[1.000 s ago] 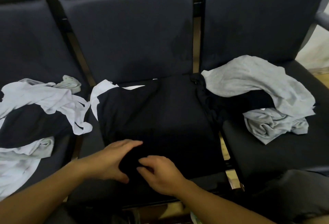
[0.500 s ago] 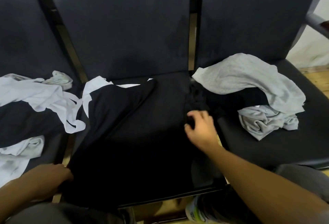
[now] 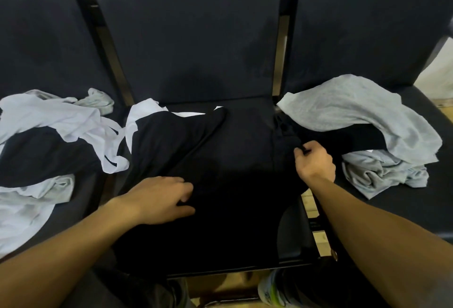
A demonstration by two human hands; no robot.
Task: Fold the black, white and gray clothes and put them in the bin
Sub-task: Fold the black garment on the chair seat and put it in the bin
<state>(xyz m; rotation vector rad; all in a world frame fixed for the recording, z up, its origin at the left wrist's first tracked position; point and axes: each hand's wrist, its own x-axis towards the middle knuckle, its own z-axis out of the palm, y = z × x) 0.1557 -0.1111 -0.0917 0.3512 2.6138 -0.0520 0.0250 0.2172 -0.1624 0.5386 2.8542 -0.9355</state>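
Three dark padded seats [image 3: 186, 38] stand side by side, joined by a metal frame. A black garment [image 3: 220, 185] lies spread over the middle seat, its near edge hanging past the seat front. On the left seat lies a heap of white clothes [image 3: 49, 121] mixed with another black piece [image 3: 41, 155]. On the right seat a gray garment [image 3: 355, 111] is draped over dark cloth, with a crumpled gray piece [image 3: 382, 175] just beside it. A white garment [image 3: 144, 114] shows at the far left corner of the black one. The left hand [image 3: 161, 197] rests on the black garment, fingers loosely spread and slightly bent. The right hand [image 3: 315, 160] pinches the garment's right edge between thumb and curled fingers. A shoe [image 3: 272, 293] shows below the seat.
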